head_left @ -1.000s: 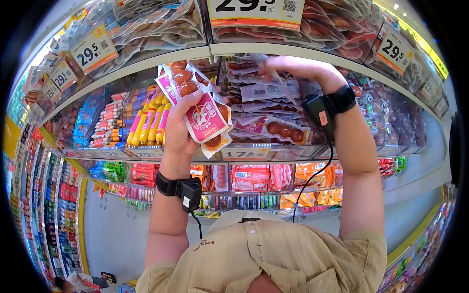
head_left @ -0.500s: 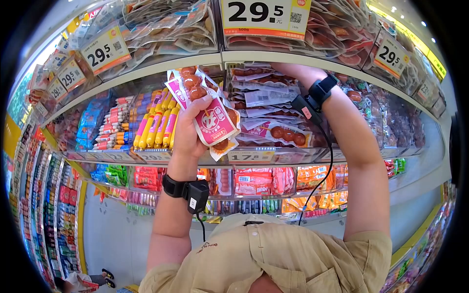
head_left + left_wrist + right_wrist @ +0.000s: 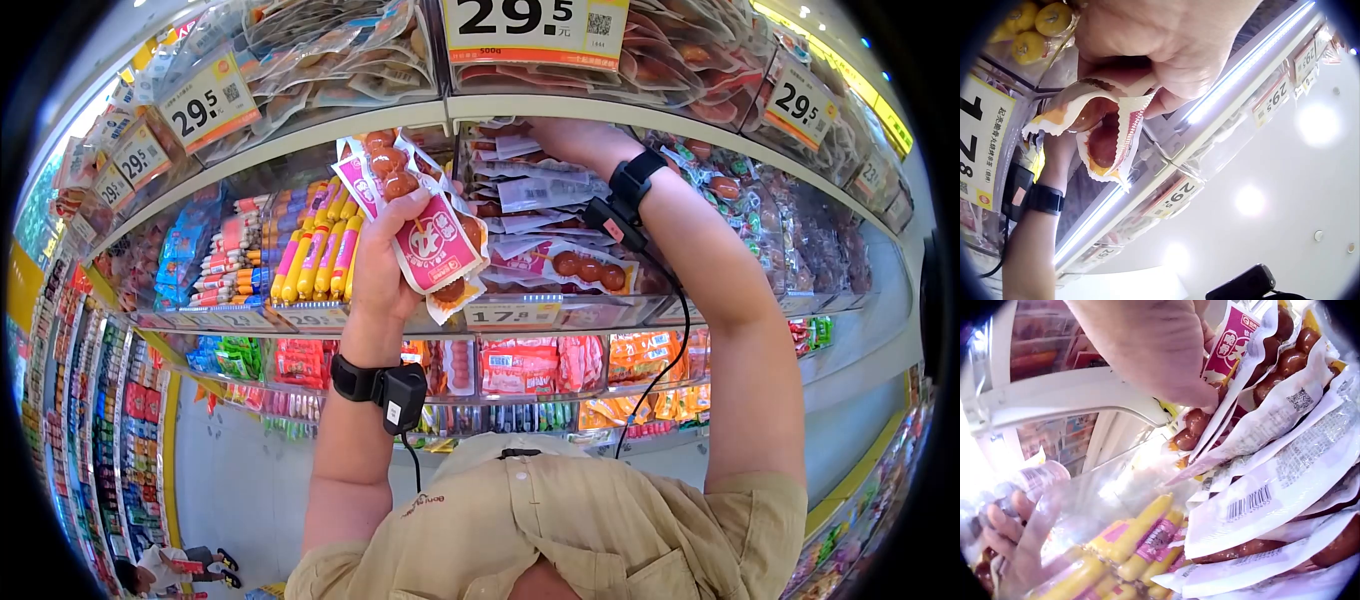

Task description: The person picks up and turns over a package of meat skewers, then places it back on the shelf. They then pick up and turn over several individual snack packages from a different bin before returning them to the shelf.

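My left hand grips a small bunch of pink-and-white packets of skewered meatballs, its thumb across the front one. In the left wrist view their open-looking lower ends show brown balls inside. My right hand reaches into the back of the bin of the same packets, its fingertips hidden from the head view. Seen from the right wrist, the thumb lies over an upright meatball packet with fingers behind it, pinching it. More packets lie stacked close by, barcode sides showing.
Yellow-wrapped sausages fill the compartment on the left, behind a clear divider. The upper shelf edge hangs over the right forearm. A price label lines the bin's front. Lower shelves hold red bags. A person is at lower left.
My right hand has gone from above the front packets to deeper in the bin, under the upper shelf. The left hand keeps its packets, shifted slightly right in view.
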Demonstrator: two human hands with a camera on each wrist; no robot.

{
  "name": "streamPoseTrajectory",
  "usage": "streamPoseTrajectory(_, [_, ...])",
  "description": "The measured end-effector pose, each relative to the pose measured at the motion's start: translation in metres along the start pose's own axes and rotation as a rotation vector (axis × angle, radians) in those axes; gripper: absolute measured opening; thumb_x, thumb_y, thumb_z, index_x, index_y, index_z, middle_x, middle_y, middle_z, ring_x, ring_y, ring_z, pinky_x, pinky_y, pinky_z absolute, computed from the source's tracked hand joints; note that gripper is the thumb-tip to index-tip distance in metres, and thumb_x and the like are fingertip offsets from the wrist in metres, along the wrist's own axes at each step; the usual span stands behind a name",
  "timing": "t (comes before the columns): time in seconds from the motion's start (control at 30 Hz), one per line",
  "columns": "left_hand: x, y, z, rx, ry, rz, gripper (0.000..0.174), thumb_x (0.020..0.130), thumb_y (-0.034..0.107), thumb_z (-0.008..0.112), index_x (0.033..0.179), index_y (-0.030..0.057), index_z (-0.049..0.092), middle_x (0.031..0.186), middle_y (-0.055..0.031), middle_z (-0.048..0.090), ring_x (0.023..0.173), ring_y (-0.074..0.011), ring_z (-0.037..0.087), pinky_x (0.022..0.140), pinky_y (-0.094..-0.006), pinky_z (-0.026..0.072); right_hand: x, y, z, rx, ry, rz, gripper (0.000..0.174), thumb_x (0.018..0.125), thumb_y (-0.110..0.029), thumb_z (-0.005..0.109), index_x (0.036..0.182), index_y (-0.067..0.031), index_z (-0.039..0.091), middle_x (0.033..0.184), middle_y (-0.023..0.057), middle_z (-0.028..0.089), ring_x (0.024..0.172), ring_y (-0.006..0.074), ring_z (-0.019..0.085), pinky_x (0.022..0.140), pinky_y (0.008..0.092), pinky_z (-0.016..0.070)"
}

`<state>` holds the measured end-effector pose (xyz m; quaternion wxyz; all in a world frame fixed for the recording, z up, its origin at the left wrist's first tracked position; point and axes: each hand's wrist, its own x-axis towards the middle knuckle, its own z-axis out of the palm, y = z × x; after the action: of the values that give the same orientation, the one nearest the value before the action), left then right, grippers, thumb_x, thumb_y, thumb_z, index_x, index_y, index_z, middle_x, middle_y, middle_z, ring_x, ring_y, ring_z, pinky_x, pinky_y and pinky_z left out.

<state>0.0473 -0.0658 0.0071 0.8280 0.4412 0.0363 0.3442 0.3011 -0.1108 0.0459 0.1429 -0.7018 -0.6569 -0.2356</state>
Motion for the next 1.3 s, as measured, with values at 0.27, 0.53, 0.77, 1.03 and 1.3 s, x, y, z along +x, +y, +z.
streamPoseTrajectory(0.27, [0.002,-0.001,-0.005,0.043,0.004,0.027,0.035,0.084,0.016,0.053,0.114,-0.0021,0.046,0.103,-0.0195,0.059,0.091,-0.0297,0.063,0.065,-0.0394,0.0582,-0.010,-0.001,-0.017,0.096,-0.043,0.047,0.023,0.078,-0.010,0.058,0.100,-0.0034,0.061,0.088,0.0160,0.063,0.083,0.0297,0.060,0.072,0.0372,0.0477])
streamPoseTrajectory(0.53, [-0.001,0.000,0.000,0.010,-0.010,-0.004,0.036,0.085,0.016,0.052,0.115,-0.0033,0.046,0.104,-0.0197,0.059,0.091,-0.0294,0.063,0.066,-0.0384,0.0578,-0.053,-0.030,-0.046,0.386,-1.018,0.063,0.045,0.071,-0.042,0.069,0.082,0.0003,0.059,0.074,0.0101,0.062,0.069,0.0217,0.058,0.062,0.0342,0.0456])
streamPoseTrajectory(0.77, [0.000,-0.001,0.001,0.008,-0.001,0.019,0.036,0.085,0.016,0.051,0.114,-0.0045,0.046,0.104,-0.0199,0.059,0.091,-0.0288,0.063,0.067,-0.0377,0.0578,-0.059,-0.047,-0.063,0.543,-1.033,0.145,0.038,0.070,-0.026,0.069,0.090,0.0010,0.052,0.069,0.0102,0.062,0.063,0.0205,0.061,0.057,0.0330,0.0472])
streamPoseTrajectory(1.03, [0.000,-0.001,0.001,-0.006,-0.002,0.021,0.036,0.086,0.015,0.050,0.115,-0.0052,0.046,0.104,-0.0203,0.059,0.091,-0.0294,0.063,0.066,-0.0375,0.0582,-0.053,-0.009,-0.036,0.417,-0.155,0.012,0.036,0.078,-0.011,0.063,0.111,-0.0028,0.053,0.082,0.0178,0.061,0.081,0.0284,0.060,0.073,0.0351,0.0476])
streamPoseTrajectory(1.3, [0.000,-0.001,-0.002,0.008,-0.011,0.023,0.036,0.086,0.015,0.050,0.115,-0.0055,0.045,0.104,-0.0206,0.059,0.091,-0.0297,0.063,0.066,-0.0380,0.0583,-0.050,-0.009,-0.022,0.345,-0.153,0.051,0.036,0.073,-0.007,0.065,0.106,-0.0025,0.054,0.091,0.0190,0.062,0.087,0.0315,0.060,0.073,0.0383,0.0475])
